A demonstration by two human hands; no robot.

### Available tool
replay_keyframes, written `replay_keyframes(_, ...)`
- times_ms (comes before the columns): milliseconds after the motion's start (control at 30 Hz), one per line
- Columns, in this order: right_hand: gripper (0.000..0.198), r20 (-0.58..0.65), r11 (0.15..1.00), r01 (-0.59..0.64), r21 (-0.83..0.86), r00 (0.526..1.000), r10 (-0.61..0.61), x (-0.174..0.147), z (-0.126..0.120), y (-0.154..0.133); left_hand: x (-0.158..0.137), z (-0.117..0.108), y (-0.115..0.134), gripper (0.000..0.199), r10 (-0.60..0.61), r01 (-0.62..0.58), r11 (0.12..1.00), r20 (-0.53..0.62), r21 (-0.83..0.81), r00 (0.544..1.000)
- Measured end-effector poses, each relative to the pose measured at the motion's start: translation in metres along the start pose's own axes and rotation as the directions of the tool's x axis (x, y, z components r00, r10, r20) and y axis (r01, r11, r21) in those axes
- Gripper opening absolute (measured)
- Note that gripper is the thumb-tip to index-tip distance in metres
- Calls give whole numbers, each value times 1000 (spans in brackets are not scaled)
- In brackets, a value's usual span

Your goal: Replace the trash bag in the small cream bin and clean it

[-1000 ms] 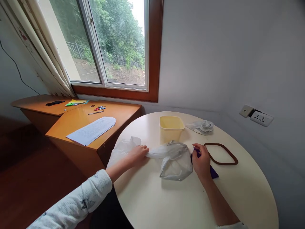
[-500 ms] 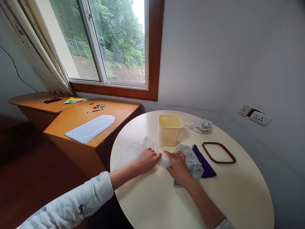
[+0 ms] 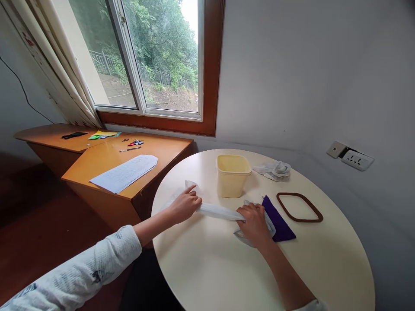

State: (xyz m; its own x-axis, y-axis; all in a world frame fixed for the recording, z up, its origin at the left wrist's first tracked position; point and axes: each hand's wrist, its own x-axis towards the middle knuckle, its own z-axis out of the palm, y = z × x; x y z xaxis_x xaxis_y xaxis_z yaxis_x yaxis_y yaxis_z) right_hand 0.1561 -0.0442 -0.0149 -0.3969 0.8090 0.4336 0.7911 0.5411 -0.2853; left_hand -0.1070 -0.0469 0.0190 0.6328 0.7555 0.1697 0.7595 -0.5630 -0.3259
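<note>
A translucent plastic bag [image 3: 220, 211] is stretched into a narrow band between my two hands, just above the round table. My left hand [image 3: 186, 205] grips one side of it, index finger sticking out, with loose plastic showing behind the knuckles. Closed round the other side is my right hand [image 3: 254, 222], and crumpled plastic spreads out beneath and beside it. A purple cloth pouch [image 3: 279, 222] lies right by my right hand. The cream square tub [image 3: 233, 179] stands upright just beyond the stretched bag.
On the round table [image 3: 207, 268] lie a brown rounded-square frame [image 3: 316, 216] at the right and another crumpled plastic bag [image 3: 279, 170] at the back. The wooden desk [image 3: 168, 149] to the left bears paper sheets [image 3: 125, 172], a pen [image 3: 130, 149] and small items.
My hands have moved apart, the left one leftward, the right one slightly right. The plastic between them has gone from loose and bunched to a taut band.
</note>
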Motion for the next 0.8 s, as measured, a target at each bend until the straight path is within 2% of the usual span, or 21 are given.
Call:
replay_keyframes(133, 17, -35, 999, -30, -31, 999, 29, 0, -6, 4, -4, -4, -7, 24, -47, 47, 999, -14, -15, 999)
replay_keyframes(233, 19, -68, 998, -66, 12, 995, 66, 0, -7, 9, -7, -6, -12, 24, -112, 113, 990, 10, -82, 994)
replay_keyframes(333, 20, -65, 986, -100, 136, 992, 109, 1, -7, 14, -10, -6, -19, 24, -165, 166, 980, 25, -113, 986)
replay_keyframes(433, 22, 11, 933, -137, 333, 990, 141, 3, -8, 15, -12, -4, -25, 24, -195, 198, 973, 40, -115, 980)
replay_keyframes(533, 20, 114, 795, -218, 567, 976, 187, 5, -12, 13, -14, -1, -28, 23, -223, 229, 965, 59, -127, 973)
replay_keyframes(633, 14, 262, 551, -330, 766, 944, 202, 6, -20, 12, -16, 0, -30, 23, -252, 259, 954, 60, -153, 966)
replay_keyframes(700, 12, 316, 419, -369, 830, 929, 192, 6, -26, 13, -17, -1, -30, 23, -274, 279, 944, 48, -176, 960)
replay_keyframes(733, 13, 319, 384, -373, 845, 927, 198, 6, -28, 14, -18, -2, -29, 23, -287, 289, 938, 40, -189, 957)
replay_keyframes(800, 18, 265, 391, -348, 852, 931, 251, 5, -34, 17, -20, -5, -28, 24, -317, 313, 924, 18, -220, 948)
